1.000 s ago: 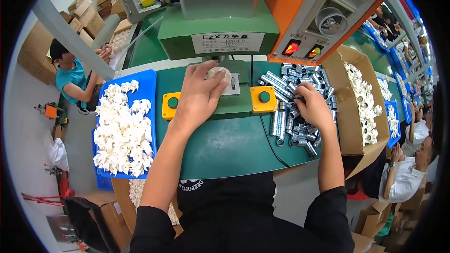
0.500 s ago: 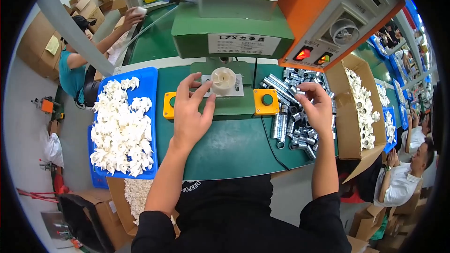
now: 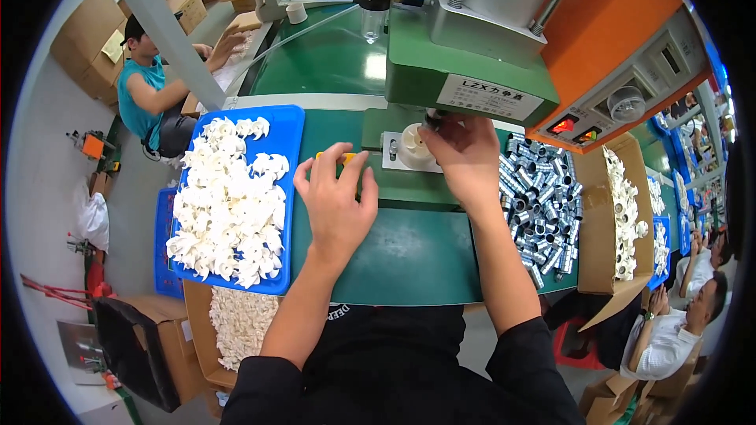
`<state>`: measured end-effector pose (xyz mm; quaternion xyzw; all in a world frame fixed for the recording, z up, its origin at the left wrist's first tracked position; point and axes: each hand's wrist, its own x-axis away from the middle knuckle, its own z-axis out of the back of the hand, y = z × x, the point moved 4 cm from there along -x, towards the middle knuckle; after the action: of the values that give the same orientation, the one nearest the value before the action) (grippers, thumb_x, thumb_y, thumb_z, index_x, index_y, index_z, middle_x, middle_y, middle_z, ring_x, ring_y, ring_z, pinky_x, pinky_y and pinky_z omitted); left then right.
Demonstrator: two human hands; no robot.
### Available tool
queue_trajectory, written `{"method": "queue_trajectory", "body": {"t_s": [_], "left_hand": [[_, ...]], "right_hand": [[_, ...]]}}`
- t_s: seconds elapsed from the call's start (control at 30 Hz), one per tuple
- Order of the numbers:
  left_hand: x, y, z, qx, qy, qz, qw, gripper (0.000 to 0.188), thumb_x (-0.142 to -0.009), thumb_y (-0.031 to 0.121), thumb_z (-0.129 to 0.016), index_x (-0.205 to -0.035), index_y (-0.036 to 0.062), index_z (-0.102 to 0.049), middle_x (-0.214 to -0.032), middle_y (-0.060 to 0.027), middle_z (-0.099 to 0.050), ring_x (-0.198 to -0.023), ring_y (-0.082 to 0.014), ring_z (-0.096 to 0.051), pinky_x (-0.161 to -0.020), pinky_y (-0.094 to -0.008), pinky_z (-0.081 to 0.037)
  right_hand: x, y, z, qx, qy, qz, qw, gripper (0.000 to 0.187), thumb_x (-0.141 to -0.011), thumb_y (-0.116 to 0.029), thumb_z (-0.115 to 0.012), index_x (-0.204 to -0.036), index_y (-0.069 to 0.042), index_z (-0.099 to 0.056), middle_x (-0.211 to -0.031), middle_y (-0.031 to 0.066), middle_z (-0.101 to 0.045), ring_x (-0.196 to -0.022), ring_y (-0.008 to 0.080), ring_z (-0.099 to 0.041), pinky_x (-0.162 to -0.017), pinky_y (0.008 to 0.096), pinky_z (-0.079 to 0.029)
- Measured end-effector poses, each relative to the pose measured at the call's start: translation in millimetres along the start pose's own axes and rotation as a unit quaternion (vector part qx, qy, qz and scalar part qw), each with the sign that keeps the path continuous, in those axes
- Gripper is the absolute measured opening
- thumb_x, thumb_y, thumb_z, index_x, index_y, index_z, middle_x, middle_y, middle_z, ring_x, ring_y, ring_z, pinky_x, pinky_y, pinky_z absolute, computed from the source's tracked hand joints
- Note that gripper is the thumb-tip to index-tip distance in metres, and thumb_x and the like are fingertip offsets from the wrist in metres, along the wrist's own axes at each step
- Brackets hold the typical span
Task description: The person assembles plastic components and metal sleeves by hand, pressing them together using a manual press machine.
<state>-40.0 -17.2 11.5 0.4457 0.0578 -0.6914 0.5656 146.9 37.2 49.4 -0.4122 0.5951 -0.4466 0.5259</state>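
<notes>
A white round plastic part [image 3: 413, 148] sits on the metal plate [image 3: 390, 159] of a green press [image 3: 417, 71]. My right hand [image 3: 465, 159] reaches in under the press head, its fingers bent together right above and beside the white part. Whatever those fingers hold is hidden by the hand. My left hand [image 3: 339, 203] hovers with fingers spread and nothing in it, in front of a yellow button box [image 3: 346, 158] that it mostly covers. To the right of my right forearm lies a pile of shiny metal sleeves [image 3: 543, 208].
A blue tray [image 3: 298, 130] heaped with white curved plastic pieces [image 3: 228, 205] stands at the left. Below it is a carton of small white pieces [image 3: 240, 323]. An open carton [image 3: 594, 228] stands right of the sleeves. An orange control box [image 3: 598, 55] overhangs. Co-workers sit on both sides.
My right hand has gone from the metal sleeves to the press, over the white part. My left hand has drawn back from the part toward the left button box. The view has shifted left.
</notes>
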Motion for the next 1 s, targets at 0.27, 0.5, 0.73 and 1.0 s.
{"method": "queue_trajectory", "body": {"t_s": [0.27,0.5,0.73,1.0], "left_hand": [[18.3,-1.3,5.5,-0.040,-0.046,0.012,0.998,0.027,-0.089,0.016,-0.073,-0.114,0.0053,-0.073,-0.123,-0.0110,-0.062,-0.116,-0.0261,-0.061,-0.110,-0.0574,-0.030],[17.6,2.0,1.6,-0.066,-0.050,0.036,0.996,0.034,-0.089,0.022,-0.074,-0.118,0.0056,-0.072,-0.122,-0.0107,-0.062,-0.115,-0.0238,-0.060,-0.103,-0.0526,-0.030],[17.8,0.8,3.6,-0.075,-0.051,0.034,0.995,0.035,-0.089,0.023,-0.074,-0.120,0.0059,-0.072,-0.119,-0.0089,-0.063,-0.111,-0.0225,-0.059,-0.092,-0.0459,-0.032],[15.3,3.7,2.4,-0.054,-0.042,0.032,0.997,0.029,-0.087,0.023,-0.076,-0.110,0.0064,-0.074,-0.112,-0.0062,-0.064,-0.106,-0.0214,-0.061,-0.084,-0.0451,-0.032]], "right_hand": [[16.3,-2.8,8.7,0.097,0.061,0.072,0.991,0.030,-0.085,-0.003,-0.082,-0.107,0.003,-0.062,-0.094,0.0099,-0.073,-0.084,0.0180,-0.072,-0.078,0.0298,-0.058],[111.5,19.9,30.4,0.339,-0.143,0.251,0.895,0.026,-0.072,-0.006,-0.088,-0.086,-0.005,-0.067,-0.100,0.0099,-0.068,-0.089,0.0305,-0.065,-0.077,0.0405,-0.052],[111.5,11.9,41.9,0.385,-0.169,0.271,0.866,0.031,-0.077,-0.014,-0.086,-0.099,-0.003,-0.068,-0.104,0.0114,-0.065,-0.097,0.0322,-0.063,-0.086,0.0423,-0.049],[73.2,16.9,90.6,0.509,0.008,0.201,0.837,0.017,-0.091,-0.012,-0.073,-0.098,0.003,-0.070,-0.113,0.0173,-0.067,-0.107,0.0367,-0.061,-0.096,0.0471,-0.049]]}}
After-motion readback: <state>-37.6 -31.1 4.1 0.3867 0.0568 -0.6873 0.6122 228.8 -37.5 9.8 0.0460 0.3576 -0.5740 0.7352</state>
